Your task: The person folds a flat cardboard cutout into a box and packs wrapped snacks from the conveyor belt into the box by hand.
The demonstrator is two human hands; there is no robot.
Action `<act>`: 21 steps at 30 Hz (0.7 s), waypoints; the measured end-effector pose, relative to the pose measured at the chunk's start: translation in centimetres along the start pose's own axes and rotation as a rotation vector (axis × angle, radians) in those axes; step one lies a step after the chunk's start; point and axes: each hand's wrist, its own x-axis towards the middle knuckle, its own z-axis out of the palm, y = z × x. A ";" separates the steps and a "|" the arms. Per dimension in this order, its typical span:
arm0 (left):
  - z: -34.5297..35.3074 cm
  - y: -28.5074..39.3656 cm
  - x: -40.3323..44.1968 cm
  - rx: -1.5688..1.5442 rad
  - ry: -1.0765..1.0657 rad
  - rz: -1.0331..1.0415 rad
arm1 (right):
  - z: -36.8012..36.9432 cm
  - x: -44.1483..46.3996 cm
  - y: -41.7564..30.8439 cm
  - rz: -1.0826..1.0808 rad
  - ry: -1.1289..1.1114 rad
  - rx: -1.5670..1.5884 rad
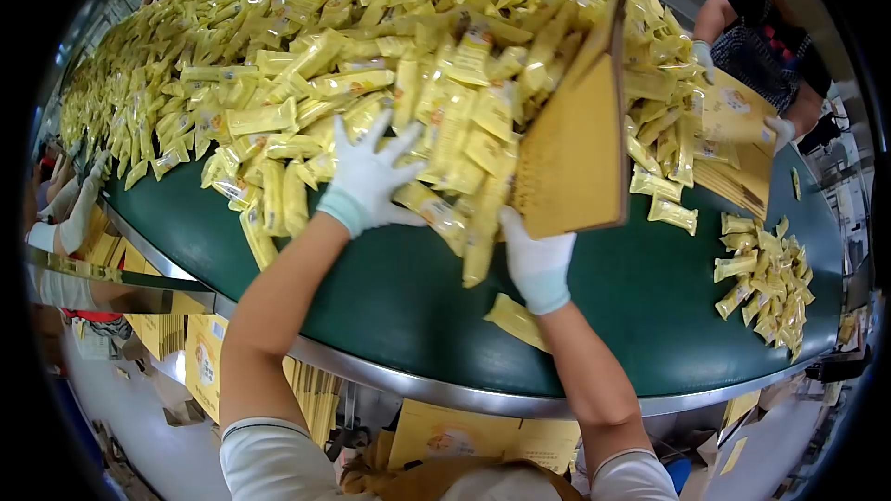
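Note:
A large heap of yellow plastic-wrapped snack packets (pixel 269 119) covers much of the green table surface (pixel 408 315). My left hand (pixel 369 176), in a white glove, lies on the near side of the heap with its fingers spread, touching packets. My right hand (pixel 536 264), also gloved, grips the lower edge of a yellow cardboard carton (pixel 580 153); its thumb shows and the other fingers are hidden behind the cardboard. The carton is tilted up against the heap, and packets lie right beside its left edge. A single packet (pixel 517 322) rests by my right wrist.
A smaller pile of packets (pixel 766 283) lies at the right. Across the table, another person's gloved hand (pixel 780 133) is at a second carton (pixel 733 116). Other workers' hands show at the left and far edges. A metal rim (pixel 445 394) borders the table; flat cartons (pixel 455 431) are below.

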 end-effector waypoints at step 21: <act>-8.2 -5.0 -2.2 0.265 -0.548 -0.456 | -11.8 -0.8 -5.4 0.054 -0.006 0.183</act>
